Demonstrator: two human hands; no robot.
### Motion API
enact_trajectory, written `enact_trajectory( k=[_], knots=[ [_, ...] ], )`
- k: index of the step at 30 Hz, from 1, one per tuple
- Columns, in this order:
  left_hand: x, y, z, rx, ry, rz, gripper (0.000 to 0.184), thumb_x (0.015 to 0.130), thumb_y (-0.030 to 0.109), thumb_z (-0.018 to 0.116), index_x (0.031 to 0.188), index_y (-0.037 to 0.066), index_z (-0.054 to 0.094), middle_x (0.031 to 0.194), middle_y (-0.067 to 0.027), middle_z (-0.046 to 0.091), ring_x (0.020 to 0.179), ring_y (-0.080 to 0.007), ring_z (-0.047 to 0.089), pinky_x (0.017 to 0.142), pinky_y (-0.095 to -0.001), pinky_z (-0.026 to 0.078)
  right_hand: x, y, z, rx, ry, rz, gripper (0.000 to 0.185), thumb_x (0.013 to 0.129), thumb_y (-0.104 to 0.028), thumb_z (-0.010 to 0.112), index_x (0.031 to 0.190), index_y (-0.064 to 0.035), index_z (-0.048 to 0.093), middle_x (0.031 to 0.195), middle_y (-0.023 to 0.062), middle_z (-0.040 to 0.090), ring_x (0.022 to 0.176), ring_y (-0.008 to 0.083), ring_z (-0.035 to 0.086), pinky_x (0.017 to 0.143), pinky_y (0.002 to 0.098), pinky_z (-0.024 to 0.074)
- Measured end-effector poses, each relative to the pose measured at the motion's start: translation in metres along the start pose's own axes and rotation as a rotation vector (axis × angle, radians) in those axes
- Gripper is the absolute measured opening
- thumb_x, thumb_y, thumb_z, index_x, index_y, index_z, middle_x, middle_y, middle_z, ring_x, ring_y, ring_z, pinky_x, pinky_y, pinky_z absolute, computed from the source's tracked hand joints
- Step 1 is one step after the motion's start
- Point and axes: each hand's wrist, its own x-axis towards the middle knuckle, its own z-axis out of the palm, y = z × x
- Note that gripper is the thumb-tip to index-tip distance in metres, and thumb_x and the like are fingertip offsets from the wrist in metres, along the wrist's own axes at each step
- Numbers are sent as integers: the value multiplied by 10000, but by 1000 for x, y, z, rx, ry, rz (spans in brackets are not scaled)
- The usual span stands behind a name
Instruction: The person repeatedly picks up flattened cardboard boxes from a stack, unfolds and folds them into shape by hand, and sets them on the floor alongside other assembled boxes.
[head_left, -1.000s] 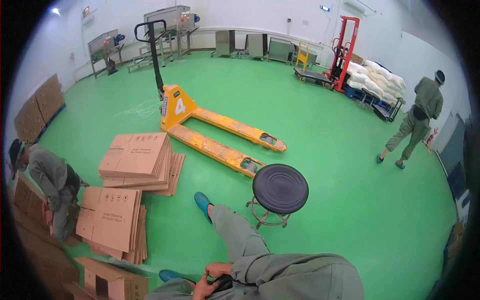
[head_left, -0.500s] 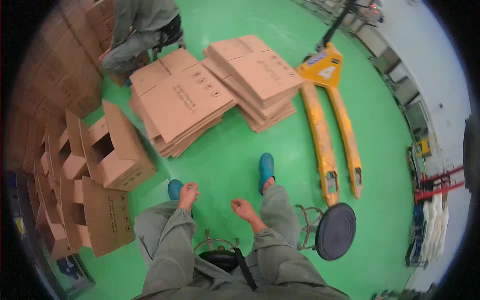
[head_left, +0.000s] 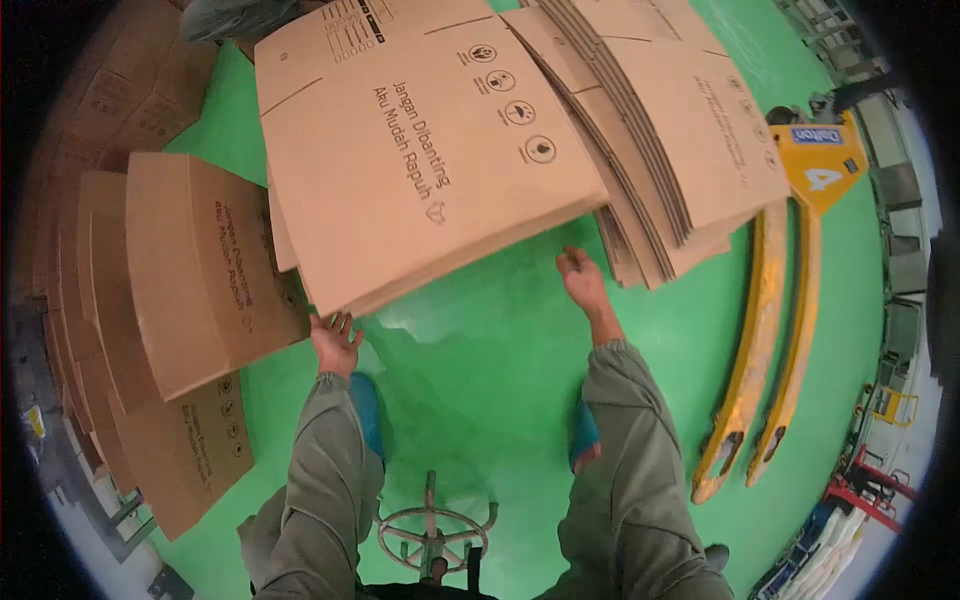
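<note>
Two bare hands reach forward, well apart, over a green floor (head_left: 500,400). The left hand (head_left: 336,345), palm up with fingers spread, is at the lower left corner of the nearer stack of flat cardboard (head_left: 430,150); whether it touches is hard to tell. The right hand (head_left: 585,285), fingers slightly curled and holding nothing visible, is near that stack's lower right corner. The cardboard lies on the floor ahead, printed "Jangan Dibanting Aku Mudah Rapuh". A second cardboard stack (head_left: 690,130) is just beside it on the right, then a yellow pallet jack (head_left: 760,330). Open boxes (head_left: 215,270) stand to the left.
</note>
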Motion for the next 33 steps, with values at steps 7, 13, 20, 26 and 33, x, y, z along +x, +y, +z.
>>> enact_trajectory(
  k=[7, 13, 20, 26, 33],
  knots=[
    [53, -23, -15, -464, -233, 5, 569, 935, 501, 429, 1342, 103, 451, 1250, -106, 554, 1159, -310, 549, 931, -526, 477, 137, 24, 35, -270, 94, -429, 486, 877, -317, 609, 1250, -13, 541, 1160, 246, 623, 1083, 342, 614, 881, 396, 499],
    [39, -28, -4, -588, -125, -46, 570, 939, 504, 417, 1315, 83, 492, 1227, -128, 574, 1139, -331, 564, 917, -506, 485, 155, 19, 62, -303, 34, -272, 480, 877, -314, 608, 1245, -12, 543, 1160, 245, 623, 1084, 346, 613, 883, 398, 498],
    [16, -54, -1, -537, -90, 10, 595, 933, 531, 408, 1302, 75, 512, 1239, -150, 570, 1154, -345, 553, 935, -496, 473, 158, 15, 54, -279, 13, -286, 473, 877, -309, 608, 1239, -11, 545, 1160, 243, 623, 1085, 351, 611, 885, 400, 497],
    [-7, -67, -6, -417, -38, 62, 619, 929, 554, 401, 1290, 68, 529, 1249, -169, 567, 1166, -357, 543, 950, -486, 463, 128, 23, 38, -222, -20, -307, 467, 878, -305, 607, 1235, -11, 547, 1160, 242, 623, 1086, 355, 609, 887, 402, 496],
    [-107, -124, -40, 72, 84, 48, 649, 923, 581, 393, 1277, 60, 549, 1261, -191, 563, 1181, -371, 532, 968, -476, 451, 7, 106, -24, -176, -100, -252, 459, 878, -300, 606, 1229, -10, 550, 1160, 240, 623, 1087, 361, 608, 889, 405, 495]
  ],
)
